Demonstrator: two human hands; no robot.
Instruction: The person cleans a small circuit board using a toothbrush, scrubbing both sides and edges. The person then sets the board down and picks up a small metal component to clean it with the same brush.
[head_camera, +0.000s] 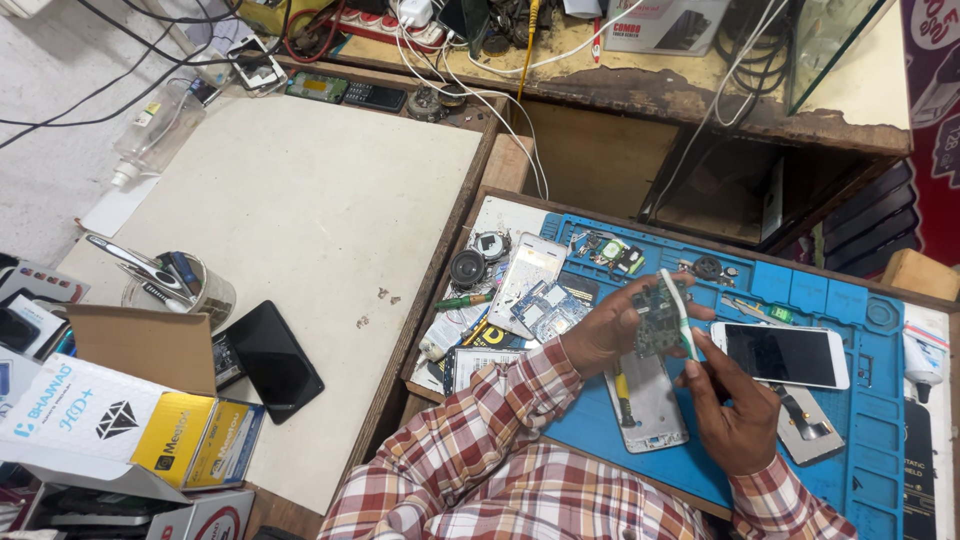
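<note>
My left hand (610, 325) holds a green phone circuit board (657, 318) upright above the blue repair mat (860, 440). My right hand (735, 410) grips a white toothbrush (680, 312) whose head rests against the board. Under my hands lies an opened white phone shell (648, 405). A white phone with a dark screen (782, 355) lies on the mat to the right, just past my right hand. Both sleeves are red and white plaid.
Loose phone parts, a small speaker (467, 268) and a green screwdriver (462, 301) lie left of the mat. On the pale board to the left sit a black phone (273, 360), a cup of tools (180, 285), cardboard boxes (130, 400) and a plastic bottle (157, 133). Cables cross the back shelf.
</note>
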